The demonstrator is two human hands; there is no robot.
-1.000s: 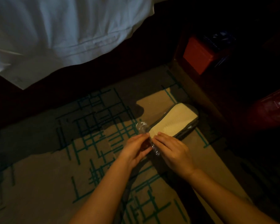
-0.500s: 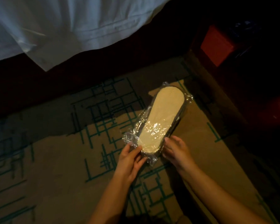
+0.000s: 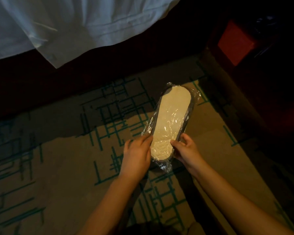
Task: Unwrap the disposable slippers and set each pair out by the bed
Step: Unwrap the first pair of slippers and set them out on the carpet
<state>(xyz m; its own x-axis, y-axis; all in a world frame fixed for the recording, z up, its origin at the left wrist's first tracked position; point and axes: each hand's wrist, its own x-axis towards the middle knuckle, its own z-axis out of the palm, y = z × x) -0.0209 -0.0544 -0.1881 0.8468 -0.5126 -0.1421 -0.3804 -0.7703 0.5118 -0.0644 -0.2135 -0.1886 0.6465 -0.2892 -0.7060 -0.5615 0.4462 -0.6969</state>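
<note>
Still cream-soled slippers (image 3: 171, 119), glossy-wrapped.

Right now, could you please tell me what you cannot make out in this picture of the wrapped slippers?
Head view only:
- Slippers: one pale sole shows; whether a second lies beneath is hidden by it.
- Plastic wrap: glare hides any opening or tear.
- Left hand and right hand: their fingers curl under the pack.
- Red box: too dark for details.
- Bed sheet: cut off by the top edge.

no legible text, labels or nos. anywhere, slipper pack (image 3: 171, 122) wrap plain, room dim
</note>
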